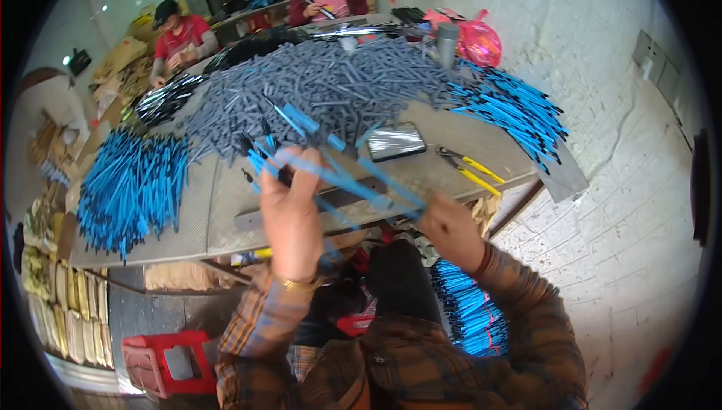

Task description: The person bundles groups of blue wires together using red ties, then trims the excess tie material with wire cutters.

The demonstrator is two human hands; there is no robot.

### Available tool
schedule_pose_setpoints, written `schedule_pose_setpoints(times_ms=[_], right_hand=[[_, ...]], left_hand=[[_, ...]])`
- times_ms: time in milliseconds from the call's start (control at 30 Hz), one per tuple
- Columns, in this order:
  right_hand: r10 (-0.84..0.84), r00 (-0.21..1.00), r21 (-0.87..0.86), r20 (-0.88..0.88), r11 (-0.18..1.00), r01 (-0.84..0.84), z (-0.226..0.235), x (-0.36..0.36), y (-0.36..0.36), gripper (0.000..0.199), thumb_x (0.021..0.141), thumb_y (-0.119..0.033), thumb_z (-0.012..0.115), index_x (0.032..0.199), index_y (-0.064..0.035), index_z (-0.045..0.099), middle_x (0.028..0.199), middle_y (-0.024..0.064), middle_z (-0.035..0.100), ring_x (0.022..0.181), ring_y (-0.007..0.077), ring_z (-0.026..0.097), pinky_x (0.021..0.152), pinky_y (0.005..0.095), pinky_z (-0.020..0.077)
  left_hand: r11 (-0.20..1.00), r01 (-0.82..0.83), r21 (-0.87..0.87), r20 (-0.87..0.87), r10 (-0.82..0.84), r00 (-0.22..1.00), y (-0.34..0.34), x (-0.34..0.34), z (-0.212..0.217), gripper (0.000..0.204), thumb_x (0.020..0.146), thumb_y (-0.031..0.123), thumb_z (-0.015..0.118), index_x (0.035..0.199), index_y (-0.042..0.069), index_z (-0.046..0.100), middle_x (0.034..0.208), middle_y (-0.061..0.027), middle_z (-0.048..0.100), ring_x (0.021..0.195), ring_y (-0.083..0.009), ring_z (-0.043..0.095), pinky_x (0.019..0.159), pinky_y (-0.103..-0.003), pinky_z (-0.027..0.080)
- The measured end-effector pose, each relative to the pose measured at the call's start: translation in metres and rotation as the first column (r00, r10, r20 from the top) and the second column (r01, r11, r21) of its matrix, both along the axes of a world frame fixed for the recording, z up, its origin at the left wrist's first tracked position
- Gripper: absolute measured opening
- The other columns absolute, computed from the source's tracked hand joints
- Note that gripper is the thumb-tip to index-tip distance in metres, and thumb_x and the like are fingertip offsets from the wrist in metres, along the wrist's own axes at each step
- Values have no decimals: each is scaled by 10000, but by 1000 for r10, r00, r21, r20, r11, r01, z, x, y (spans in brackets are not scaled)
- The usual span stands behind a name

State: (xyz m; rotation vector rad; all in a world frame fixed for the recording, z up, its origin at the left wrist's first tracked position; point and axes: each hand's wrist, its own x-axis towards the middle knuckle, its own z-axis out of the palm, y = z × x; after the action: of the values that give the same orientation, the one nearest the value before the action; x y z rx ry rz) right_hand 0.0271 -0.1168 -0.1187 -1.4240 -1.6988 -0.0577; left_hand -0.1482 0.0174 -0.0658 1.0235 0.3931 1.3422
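My left hand (pixel 289 218) is raised above the near table edge, closed round several thin blue sticks (pixel 342 181), some with black ends. The sticks are smeared by motion and cross the space between my hands. To their right, my right hand (pixel 451 229) is closed with its fingertips at the lower right end of the blue sticks. A dark metal bar (pixel 252 220) lies on the table behind my left hand. Beyond my hands sits a small black-edged pad with a shiny silver top (pixel 395 142). Yellow-handled pliers (pixel 474 169) lie to its right.
A large heap of grey tubes (pixel 301 75) covers the table's middle. Blue black-ended sticks are piled at left (pixel 131 188) and right (pixel 515 109); more sticks (pixel 470 308) are beside my lap. Two people work across the table. A red stool (pixel 143 365) stands lower left.
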Motion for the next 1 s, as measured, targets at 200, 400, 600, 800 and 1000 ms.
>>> schedule_pose_setpoints(times_ms=[200, 400, 600, 800, 1000], right_hand=[[40, 998, 6, -55, 999, -39, -17, -31, -10, 68, 687, -61, 621, 690, -23, 566, 689, 124, 478, 591, 274, 505, 516, 335, 405], [32, 999, 59, 0, 998, -32, -24, -24, -7, 83, 665, -63, 638, 688, -20, 570, 708, 122, 497, 579, 273, 501, 509, 346, 403], [96, 989, 50, -111, 995, -91, -38, -17, -12, 162, 681, -43, 635, 843, -42, 623, 717, 105, 509, 597, 262, 505, 529, 339, 403], [142, 950, 46, -277, 990, -134, -42, -11, -11, 359, 736, -31, 608, 1092, -76, 586, 755, 100, 524, 654, 241, 522, 559, 320, 411], [86, 890, -200, -448, 961, -193, -25, 36, -6, 376, 806, -87, 592, 1176, -78, 527, 875, 101, 568, 775, 232, 573, 680, 298, 451]], left_hand=[[973, -206, 101, -12, 208, 978, 3, 4, -12, 185, 820, 24, 630, 894, 71, 467, 743, -9, 499, 662, -105, 523, 637, -247, 440], [971, -228, 74, 35, 226, 973, -4, 5, -11, 195, 815, 15, 624, 855, 86, 447, 717, -14, 494, 517, -103, 474, 512, -243, 410], [1000, 16, 14, 84, -17, 996, -2, 1, -19, 167, 825, 58, 601, 898, 92, 455, 712, -31, 504, 555, -131, 499, 584, -273, 445], [968, 164, -191, 314, -98, 944, -27, 3, 6, 250, 887, 126, 516, 1120, 101, 431, 704, -27, 497, 532, -119, 447, 542, -262, 392], [918, 395, 29, 291, -386, 876, -13, -19, -13, 227, 923, 144, 464, 1142, 92, 436, 676, -25, 471, 502, -78, 386, 454, -228, 318]])
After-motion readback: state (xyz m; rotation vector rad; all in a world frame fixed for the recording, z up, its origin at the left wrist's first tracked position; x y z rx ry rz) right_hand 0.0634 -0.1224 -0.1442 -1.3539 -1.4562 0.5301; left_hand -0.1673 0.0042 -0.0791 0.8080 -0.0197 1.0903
